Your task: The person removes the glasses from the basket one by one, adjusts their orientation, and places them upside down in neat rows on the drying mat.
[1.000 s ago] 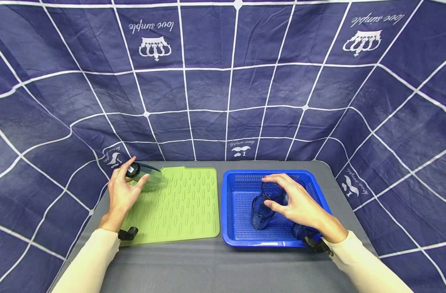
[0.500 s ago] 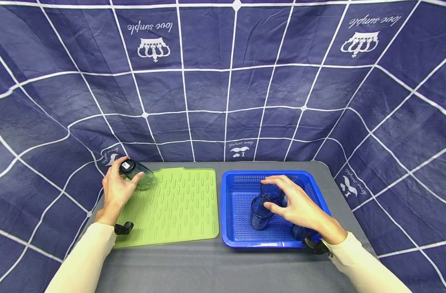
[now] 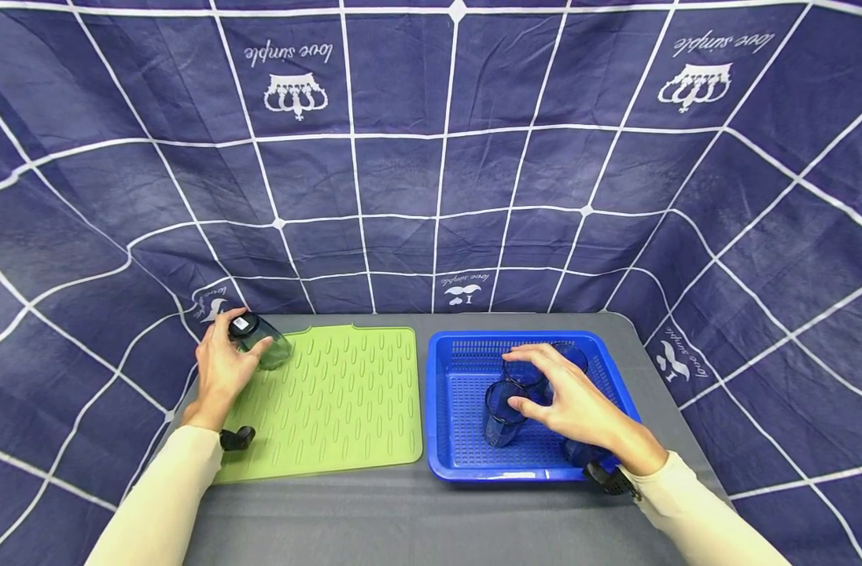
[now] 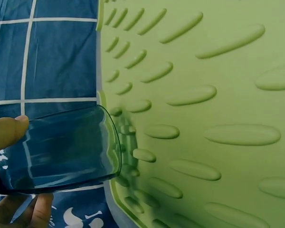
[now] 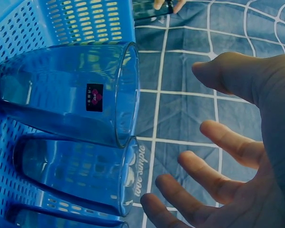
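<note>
- Smoky blue-green glass tumbler (image 4: 69, 147) is in the person's left hand (image 3: 222, 365), over the far left corner of a lime-green rectangular mat (image 3: 339, 401) covered in raised oval ridges
- It tilts upside down, its dark base up in the grip with a small white sticker on it, its mouth turned toward the mat; whether the rim touches the ridges I cannot tell
- That left hand pinches it near the base, thumb on one side and fingers on the other
- Off to the right, the right hand (image 3: 572, 401) hangs over a bright blue perforated plastic basket (image 3: 488, 474), fingers spread, thumb well apart from them, holding nothing
- Below the right hand, a clear blue-looking glass tumbler (image 3: 502, 424) stands mouth up in the basket, with more glasses (image 3: 523, 371) close behind it and another partly hidden by the right wrist
- One glass carries a little black label (image 5: 94, 97) with a reddish mark
- Mat and basket lie side by side on a grey table (image 3: 417, 519), a navy curtain (image 3: 396, 181) with white grid lines behind them
</note>
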### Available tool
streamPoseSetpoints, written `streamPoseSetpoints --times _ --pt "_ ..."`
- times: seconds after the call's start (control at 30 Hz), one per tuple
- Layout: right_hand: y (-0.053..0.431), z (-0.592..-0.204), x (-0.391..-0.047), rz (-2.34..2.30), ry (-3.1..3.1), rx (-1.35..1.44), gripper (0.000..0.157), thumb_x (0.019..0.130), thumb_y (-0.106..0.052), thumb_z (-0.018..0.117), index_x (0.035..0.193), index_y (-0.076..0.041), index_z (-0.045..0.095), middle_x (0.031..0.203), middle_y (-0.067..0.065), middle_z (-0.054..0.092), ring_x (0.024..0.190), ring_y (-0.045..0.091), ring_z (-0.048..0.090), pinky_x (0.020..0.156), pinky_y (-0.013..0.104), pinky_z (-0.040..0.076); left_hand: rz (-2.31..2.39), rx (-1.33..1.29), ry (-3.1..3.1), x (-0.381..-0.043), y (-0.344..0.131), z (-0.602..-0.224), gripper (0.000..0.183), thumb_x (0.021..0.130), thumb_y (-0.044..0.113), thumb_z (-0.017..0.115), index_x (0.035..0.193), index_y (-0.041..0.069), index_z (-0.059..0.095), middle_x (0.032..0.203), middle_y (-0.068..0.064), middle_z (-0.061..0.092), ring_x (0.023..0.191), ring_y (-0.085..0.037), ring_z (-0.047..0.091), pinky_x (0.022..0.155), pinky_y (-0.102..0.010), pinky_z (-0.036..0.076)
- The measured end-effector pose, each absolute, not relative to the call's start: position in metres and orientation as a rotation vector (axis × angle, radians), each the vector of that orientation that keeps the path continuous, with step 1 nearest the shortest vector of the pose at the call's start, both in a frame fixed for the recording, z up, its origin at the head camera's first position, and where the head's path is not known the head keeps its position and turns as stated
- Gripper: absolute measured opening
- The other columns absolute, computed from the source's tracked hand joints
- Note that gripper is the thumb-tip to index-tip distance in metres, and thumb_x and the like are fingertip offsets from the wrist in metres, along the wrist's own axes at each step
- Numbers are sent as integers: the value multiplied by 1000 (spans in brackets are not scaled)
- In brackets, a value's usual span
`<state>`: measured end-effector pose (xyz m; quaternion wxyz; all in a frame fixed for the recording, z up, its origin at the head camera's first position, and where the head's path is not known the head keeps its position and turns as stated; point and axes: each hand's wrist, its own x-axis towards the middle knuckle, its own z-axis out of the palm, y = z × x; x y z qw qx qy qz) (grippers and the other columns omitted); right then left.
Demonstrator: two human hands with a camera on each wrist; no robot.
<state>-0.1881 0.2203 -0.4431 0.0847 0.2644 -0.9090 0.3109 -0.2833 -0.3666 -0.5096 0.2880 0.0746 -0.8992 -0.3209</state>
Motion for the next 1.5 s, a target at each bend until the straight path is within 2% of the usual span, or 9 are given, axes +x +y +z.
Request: streamPoseSetpoints --times 0.17,0.63,0.87,0.97,1.1,1.23,1.5 --pt "220 -446 -188 927 -2722 799 64 94 -21 99 152 -20 73 159 6 70 151 32 68 127 60 53 -857 190 -2405 -284 -370 -515 76 89 12 100 157 13 65 126 -33 72 115 -55 67 106 -72 49" --pt "219 -457 -188 874 -2747 846 72 89 -25 103 154 -20 72 161 11 68 151 34 67 126 63 55 -841 196 -2439 -288 -372 -518 76 89 13 99 158 12 66 126 -35 70 121 -56 66 109 -75 47" --pt "220 -459 -189 847 -2727 900 73 87 -25 104 153 -19 73 157 10 70 147 33 69 124 61 56 -854 264 -2479 -288 -373 -515 75 91 15 98 158 12 66 148 -37 69 144 -62 61 122 -75 46" --pt "221 -460 -189 814 -2728 925 74 86 -27 104 153 -19 74 154 7 72 145 32 71 121 60 57 -862 279 -2491 -287 -373 -513 75 91 15 98 158 13 66 155 -36 67 148 -62 59 125 -75 45" --pt "221 -460 -188 806 -2758 937 72 87 -29 104 152 -20 74 153 5 72 143 32 72 120 61 58 -849 273 -2501 -287 -374 -512 74 90 16 99 157 12 67 152 -36 69 147 -61 61 124 -75 46" --pt "222 -460 -187 806 -2814 923 72 88 -32 103 153 -22 73 154 3 71 144 34 71 120 65 58 -830 267 -2504 -285 -375 -514 74 89 17 100 155 11 67 143 -38 71 142 -61 63 121 -75 47" --pt "220 -463 -187 734 -2812 931 75 86 -30 105 153 -23 73 155 11 70 142 39 72 114 72 59 -806 282 -2537 -280 -377 -514 76 91 19 99 158 11 63 142 -42 69 141 -66 61 119 -78 47"
